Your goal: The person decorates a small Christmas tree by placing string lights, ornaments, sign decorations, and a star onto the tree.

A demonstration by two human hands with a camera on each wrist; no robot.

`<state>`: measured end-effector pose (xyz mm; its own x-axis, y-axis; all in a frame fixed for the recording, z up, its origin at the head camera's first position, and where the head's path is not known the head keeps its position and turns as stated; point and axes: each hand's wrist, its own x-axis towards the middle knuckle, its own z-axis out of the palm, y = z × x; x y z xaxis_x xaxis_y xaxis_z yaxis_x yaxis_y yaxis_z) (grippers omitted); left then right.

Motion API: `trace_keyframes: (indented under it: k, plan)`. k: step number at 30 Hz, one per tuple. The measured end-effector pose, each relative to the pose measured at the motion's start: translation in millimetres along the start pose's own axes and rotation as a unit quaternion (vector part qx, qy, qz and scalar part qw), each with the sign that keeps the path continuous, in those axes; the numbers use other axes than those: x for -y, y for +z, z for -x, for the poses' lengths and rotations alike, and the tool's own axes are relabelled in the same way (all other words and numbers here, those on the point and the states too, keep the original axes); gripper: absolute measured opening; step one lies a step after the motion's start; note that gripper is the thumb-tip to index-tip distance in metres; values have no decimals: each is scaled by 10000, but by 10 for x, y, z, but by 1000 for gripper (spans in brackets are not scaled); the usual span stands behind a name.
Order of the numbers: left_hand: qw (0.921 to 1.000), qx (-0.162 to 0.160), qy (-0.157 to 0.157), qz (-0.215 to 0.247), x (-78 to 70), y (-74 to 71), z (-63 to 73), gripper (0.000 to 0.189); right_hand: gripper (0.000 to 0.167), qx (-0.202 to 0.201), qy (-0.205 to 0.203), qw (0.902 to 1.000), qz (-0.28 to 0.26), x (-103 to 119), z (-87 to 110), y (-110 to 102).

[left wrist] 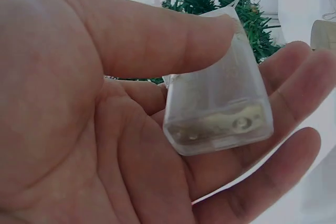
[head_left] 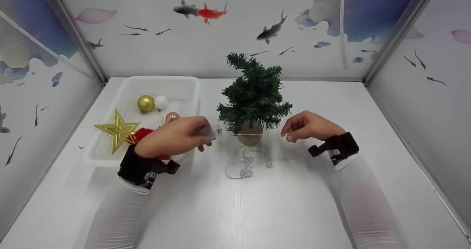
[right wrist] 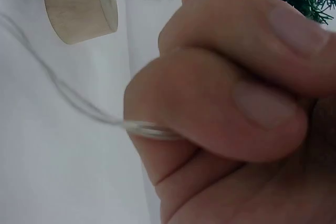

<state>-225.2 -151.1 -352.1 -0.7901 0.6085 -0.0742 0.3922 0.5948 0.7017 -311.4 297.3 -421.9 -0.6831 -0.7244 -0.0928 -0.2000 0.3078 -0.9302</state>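
My left hand (head_left: 176, 135) grips a clear plastic battery box (left wrist: 218, 95), its thumb across the top and the fingers underneath. A thin light-string wire (right wrist: 68, 97) leads to my right hand (head_left: 312, 125), pinched between thumb and curled fingers. The wire runs across in front of the round wooden base (head_left: 250, 141) of a small green artificial Christmas tree (head_left: 254, 94). In front of the base, more of the string lies in a loose tangle (head_left: 246, 172) on the table. The tree stands upright between my two hands.
A white basket (head_left: 184, 80) at the left holds a gold ball (head_left: 145, 103), a white ball (head_left: 161, 102), a gold star (head_left: 117, 130) and red decorations (head_left: 141, 134), partly behind my left hand. Printed panels (head_left: 235, 39) wall the white table (head_left: 235, 212) at the back and sides.
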Motion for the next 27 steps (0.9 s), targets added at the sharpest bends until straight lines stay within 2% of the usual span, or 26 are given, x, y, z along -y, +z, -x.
trace_keyframes:
  k: [3, 6, 11, 17, 21, 24, 27]
  plan:
    - [9999, -114, -26, 28, 19, -50, 29, 42, 30, -180, 13, 9998, 53, 10, 38, -46]
    - [9998, -182, -117, -6, 39, -98, 64, 49, 23, -332, -33, 9994, 25, 18, 83, -88]
    - [9995, -281, -94, 68, 55, -145, 96, 35, 8, -500, -343, 9977, -309, 2, 176, -166]
    - [9970, -680, 202, -309, 74, -74, 10, 22, 7, -357, -1213, 9873, -957, -31, 219, -226]
    - [9969, -749, 215, -88, 75, 25, -90, 30, 22, -181, -1936, 9686, -1550, -47, 211, -240]
    - [9958, -861, 298, -40, 82, 96, -155, 40, 34, 24, -2558, 9429, -2132, -46, 194, -245]
    - [9934, -1094, 359, -25, 90, 158, -199, 38, 35, 129, -3091, 9131, -2656, -33, 161, -248]
